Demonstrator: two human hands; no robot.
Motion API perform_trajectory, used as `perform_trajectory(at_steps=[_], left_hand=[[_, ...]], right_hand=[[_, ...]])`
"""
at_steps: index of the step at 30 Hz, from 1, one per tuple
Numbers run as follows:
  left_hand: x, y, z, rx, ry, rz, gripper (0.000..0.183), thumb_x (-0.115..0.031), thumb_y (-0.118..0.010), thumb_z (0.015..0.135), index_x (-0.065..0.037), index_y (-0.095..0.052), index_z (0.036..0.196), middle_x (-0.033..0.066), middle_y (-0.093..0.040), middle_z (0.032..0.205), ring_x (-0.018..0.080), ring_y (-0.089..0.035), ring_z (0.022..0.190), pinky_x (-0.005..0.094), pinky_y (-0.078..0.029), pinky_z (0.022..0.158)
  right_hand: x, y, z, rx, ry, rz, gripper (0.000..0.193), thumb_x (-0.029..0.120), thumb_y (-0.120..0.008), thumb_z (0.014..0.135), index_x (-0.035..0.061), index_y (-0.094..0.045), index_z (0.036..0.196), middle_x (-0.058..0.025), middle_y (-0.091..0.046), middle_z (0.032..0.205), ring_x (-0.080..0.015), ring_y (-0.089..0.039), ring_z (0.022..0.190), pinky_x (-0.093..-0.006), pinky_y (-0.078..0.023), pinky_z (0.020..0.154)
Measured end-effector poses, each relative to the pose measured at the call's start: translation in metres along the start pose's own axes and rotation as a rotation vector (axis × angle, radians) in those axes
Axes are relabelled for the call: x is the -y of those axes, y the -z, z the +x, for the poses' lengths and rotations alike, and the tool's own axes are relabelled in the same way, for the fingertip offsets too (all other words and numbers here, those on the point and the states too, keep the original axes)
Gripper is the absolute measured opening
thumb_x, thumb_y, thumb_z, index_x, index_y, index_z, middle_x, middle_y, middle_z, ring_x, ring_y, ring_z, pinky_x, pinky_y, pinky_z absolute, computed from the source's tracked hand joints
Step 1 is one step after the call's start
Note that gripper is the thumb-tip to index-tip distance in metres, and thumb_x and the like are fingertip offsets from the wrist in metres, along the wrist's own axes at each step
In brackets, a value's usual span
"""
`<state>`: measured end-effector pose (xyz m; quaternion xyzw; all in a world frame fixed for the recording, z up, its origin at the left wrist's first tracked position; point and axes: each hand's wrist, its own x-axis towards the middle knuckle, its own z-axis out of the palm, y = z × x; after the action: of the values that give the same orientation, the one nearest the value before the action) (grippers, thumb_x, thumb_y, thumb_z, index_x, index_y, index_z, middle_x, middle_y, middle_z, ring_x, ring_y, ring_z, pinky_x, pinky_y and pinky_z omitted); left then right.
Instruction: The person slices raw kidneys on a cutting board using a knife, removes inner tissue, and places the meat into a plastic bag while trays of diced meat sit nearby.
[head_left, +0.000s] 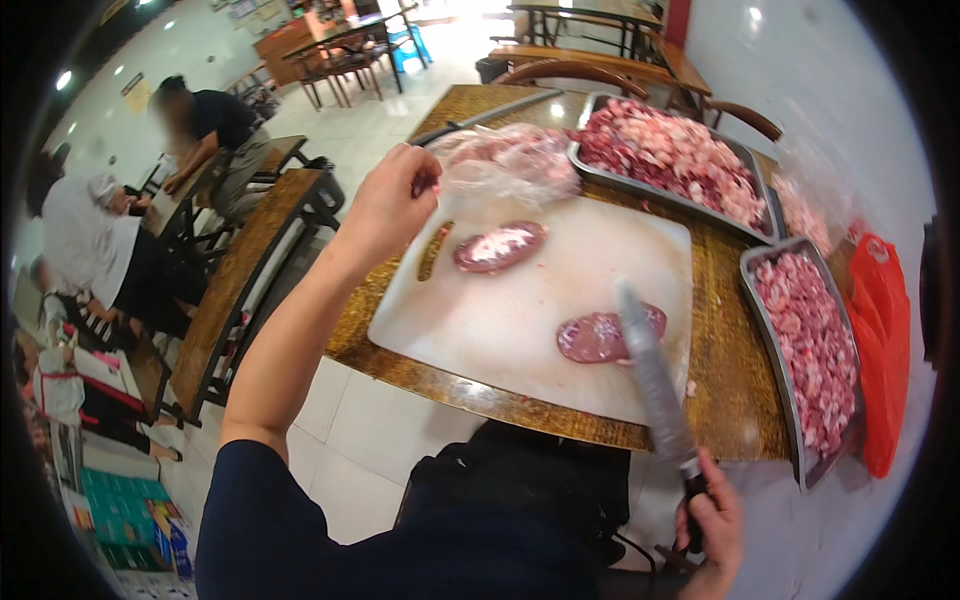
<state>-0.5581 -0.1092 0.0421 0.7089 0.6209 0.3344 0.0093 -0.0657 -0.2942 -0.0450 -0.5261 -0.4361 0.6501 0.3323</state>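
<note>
White cutting board (480, 345) sits on brown table (740, 400); clock read from board's ctr. R hand (715, 515) is at 5 o'clock, past the table's near edge; grip closed round a knife (657, 392) by its black handle, blade broad, pointing to approx 11. Blade crosses over the near meat pc (588, 338), dark red & oval, at 4 o'clock on the board; can't tell if it touches. L hand (392, 192) is up at 10–11, nr board's far corner, fingers curled in; a bit of dark red shows by the tips, so can't tell if that grip has smth or is just closed.

Far meat pc (500, 247), also oval, pale on top, lies at 11, well apart from the other. Yellow-brown strip (434, 252) is just beside it, on its 9 o'clock side. At 12, clear bag (510, 165) w/ pinkish meat. Far metal tray (672, 208), 1–2 o'clock, heaped w/ cut meat, dark red & pale pink. Near metal tray (776, 372), 3–4, full of pink-red bits. Red plastic bag (880, 350) at 3, beyond that tray. People (225, 120) at other tables, way off at 9–10.
</note>
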Motion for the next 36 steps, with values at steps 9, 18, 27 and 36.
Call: perform_trajectory(at_steps=[9, 18, 27, 36], left_hand=[[-0.005, -0.013, 0.025, 0.115, 0.178, 0.041, 0.019, -0.014, -0.064, 0.092, 0.001, -0.069, 0.102, 0.0125, -0.066, 0.106, 0.0259, -0.066, 0.091, 0.0338, -0.052, 0.081], [-0.152, -0.143, 0.015, 0.780, -0.730, -0.226, 0.026, -0.012, -0.061, 0.085, -0.006, -0.069, 0.108, 0.0113, -0.066, 0.109, 0.0315, -0.058, 0.109, 0.0405, -0.046, 0.098], [-0.159, -0.134, 0.034, 1.148, -0.617, 0.010, 0.020, -0.022, -0.066, 0.081, -0.008, -0.073, 0.094, 0.0109, -0.070, 0.098, 0.0320, -0.065, 0.093, 0.0425, -0.051, 0.082], [-0.170, -0.067, 0.060, 0.912, -0.597, -0.118, 0.020, -0.020, -0.069, 0.084, -0.008, -0.073, 0.100, 0.0097, -0.070, 0.094, 0.0286, -0.067, 0.089, 0.0387, -0.053, 0.078]], right_hand=[[0.037, 0.004, 0.098, -0.269, 0.331, 0.071, 0.058, 0.011, -0.046, 0.101, 0.0161, -0.030, 0.156, -0.0040, -0.053, 0.068, -0.0103, -0.048, 0.043, -0.0236, -0.040, 0.039], [0.037, 0.010, 0.095, -0.156, 0.342, 0.125, 0.059, 0.012, -0.049, 0.101, 0.0161, -0.028, 0.156, -0.0056, -0.057, 0.072, -0.0106, -0.052, 0.048, -0.0245, -0.046, 0.043], [0.040, 0.016, 0.093, -0.107, 0.314, 0.190, 0.061, 0.012, -0.050, 0.101, 0.0169, -0.026, 0.157, -0.0065, -0.057, 0.071, -0.0125, -0.053, 0.048, -0.0266, -0.048, 0.045], [0.037, 0.018, 0.093, -0.110, 0.334, 0.232, 0.061, 0.012, -0.051, 0.101, 0.0170, -0.026, 0.157, -0.0073, -0.058, 0.071, -0.0130, -0.054, 0.047, -0.0271, -0.048, 0.043]])
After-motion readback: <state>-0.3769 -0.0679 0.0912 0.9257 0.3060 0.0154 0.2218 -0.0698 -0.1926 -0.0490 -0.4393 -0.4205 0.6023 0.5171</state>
